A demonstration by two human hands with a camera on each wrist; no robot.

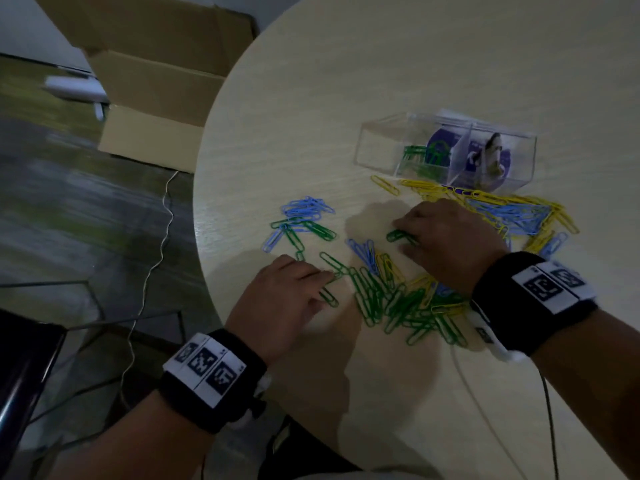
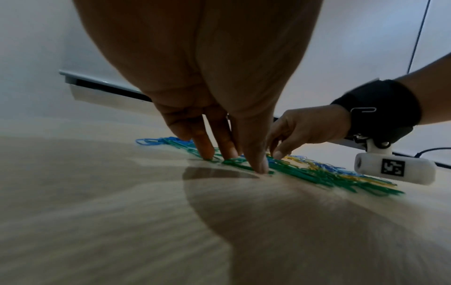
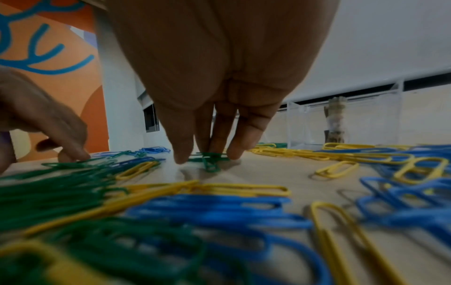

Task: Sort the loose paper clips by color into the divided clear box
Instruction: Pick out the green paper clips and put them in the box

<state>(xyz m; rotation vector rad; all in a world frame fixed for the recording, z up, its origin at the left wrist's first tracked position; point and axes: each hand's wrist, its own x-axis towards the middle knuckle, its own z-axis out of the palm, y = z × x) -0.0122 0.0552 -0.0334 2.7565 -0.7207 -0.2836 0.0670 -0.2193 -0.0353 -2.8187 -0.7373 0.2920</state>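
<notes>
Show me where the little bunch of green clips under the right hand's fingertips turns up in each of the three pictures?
Head: the green clips lie mid-table, at the right hand's fingertips.
Left wrist: hidden behind the left hand's fingers; cannot tell.
Right wrist: centre, under the fingertips.
Shared landmark: the clear box, also far right in the right wrist view.

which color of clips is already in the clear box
Green. A small bunch of green clips lies inside the divided clear box, in its left compartment. The blue clips and yellow clips lie only on the table.
</notes>
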